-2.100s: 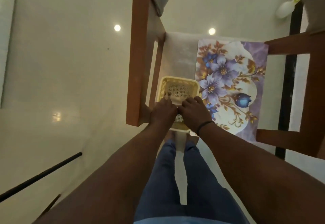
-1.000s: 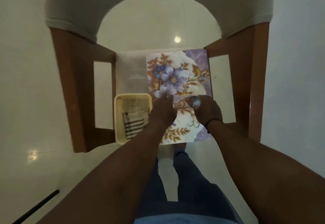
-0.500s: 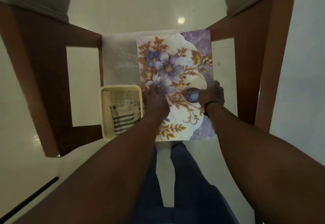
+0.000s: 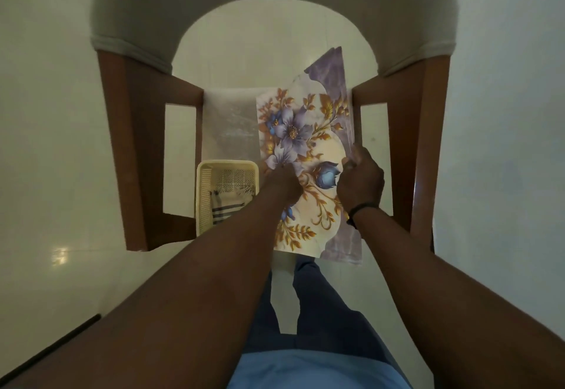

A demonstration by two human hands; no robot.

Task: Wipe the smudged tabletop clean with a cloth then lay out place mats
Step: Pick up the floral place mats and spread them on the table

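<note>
My right hand (image 4: 360, 179) pinched the right edge of the floral place mat (image 4: 301, 144), peeling it up off the chair seat; my left hand (image 4: 282, 182) pressed its left side, finger positions unclear. I judged the mat-fetching step underway; next, carry it tableward. The striped cloth (image 4: 226, 208) lay in the basket (image 4: 203, 193) beside.
</note>
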